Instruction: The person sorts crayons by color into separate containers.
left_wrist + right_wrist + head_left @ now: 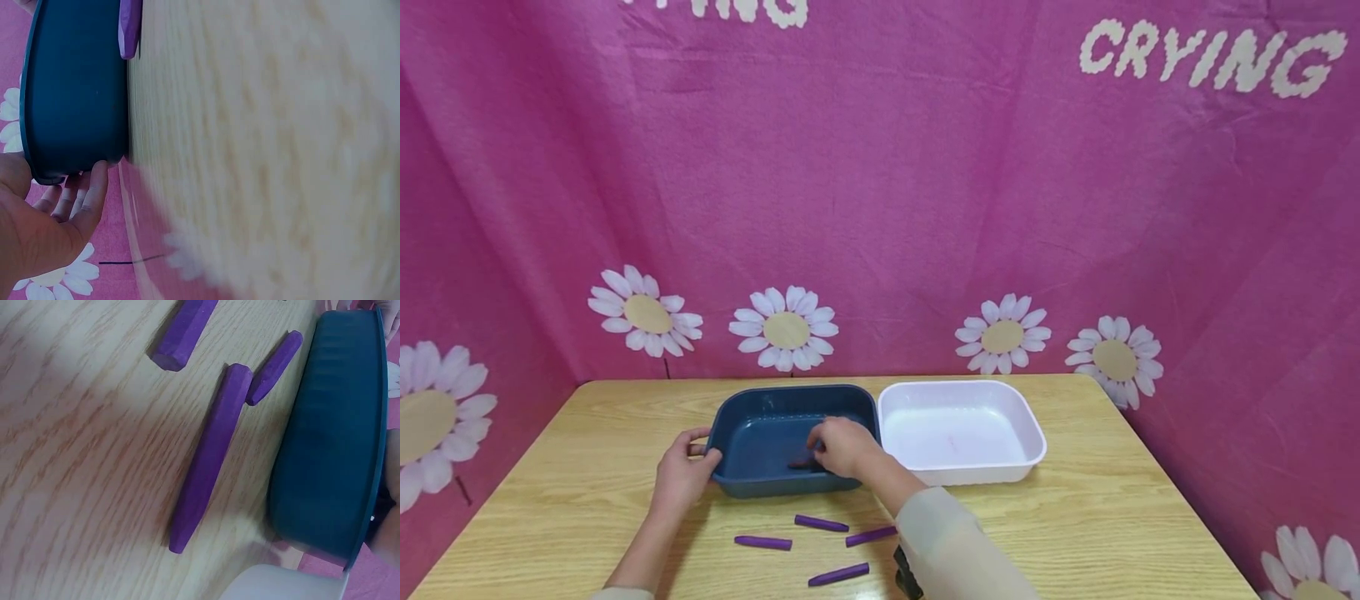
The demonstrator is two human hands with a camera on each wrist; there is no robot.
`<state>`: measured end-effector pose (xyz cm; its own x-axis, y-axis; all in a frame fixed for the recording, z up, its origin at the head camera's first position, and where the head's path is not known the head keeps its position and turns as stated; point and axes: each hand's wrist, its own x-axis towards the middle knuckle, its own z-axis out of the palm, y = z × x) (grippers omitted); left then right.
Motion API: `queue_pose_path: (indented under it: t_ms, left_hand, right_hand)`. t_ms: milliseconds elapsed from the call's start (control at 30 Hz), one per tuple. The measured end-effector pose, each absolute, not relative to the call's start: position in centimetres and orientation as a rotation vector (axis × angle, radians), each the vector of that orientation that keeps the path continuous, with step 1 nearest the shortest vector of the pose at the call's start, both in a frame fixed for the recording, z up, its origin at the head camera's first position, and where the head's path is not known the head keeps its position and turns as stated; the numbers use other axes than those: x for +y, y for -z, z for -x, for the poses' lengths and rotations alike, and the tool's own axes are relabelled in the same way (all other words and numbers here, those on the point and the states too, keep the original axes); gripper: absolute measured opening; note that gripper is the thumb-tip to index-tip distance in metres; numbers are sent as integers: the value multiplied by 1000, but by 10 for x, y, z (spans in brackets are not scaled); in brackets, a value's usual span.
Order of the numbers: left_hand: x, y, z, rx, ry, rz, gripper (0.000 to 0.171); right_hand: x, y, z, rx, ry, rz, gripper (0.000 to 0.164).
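A dark blue plastic bin [760, 487] stands on the table, and my left hand [681, 475] grips its left end, thumb at the rim and fingers along the outside wall [75, 112]. My right hand [846, 446] reaches down inside the bin, fingers curled at a dark brown stick [801, 464], which looks pinched at its right end. The bin wall hides most of that hand in the right wrist view. Several purple crayons lie on the wood in front of the bin, among them one crayon [763, 542] at the left and another crayon [838, 574] nearest me.
A white plastic bin [970, 477] stands against the blue bin's right side. The wooden table [1112, 517] extends to both sides, and a pink cloth [880, 208] with daisies hangs behind it. My right forearm passes over the right-hand purple crayon [871, 536].
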<state>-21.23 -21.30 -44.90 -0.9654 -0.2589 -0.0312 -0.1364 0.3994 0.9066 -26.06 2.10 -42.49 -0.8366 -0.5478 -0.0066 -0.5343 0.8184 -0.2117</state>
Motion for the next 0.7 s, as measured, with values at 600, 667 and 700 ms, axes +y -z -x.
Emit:
queue_pose_path:
  t_ms: [600, 667, 700]
  left_hand:
    - [-212, 450, 212, -2540, 1595, -368, 46]
    - [-212, 450, 212, -2536, 1598, -365, 46]
    - [-212, 451, 212, -2536, 1601, -364, 46]
  right_hand:
    - [34, 403, 263, 2922, 522, 815, 19]
    - [37, 398, 263, 2918, 544, 813, 19]
    - [39, 396, 262, 2918, 549, 815, 20]
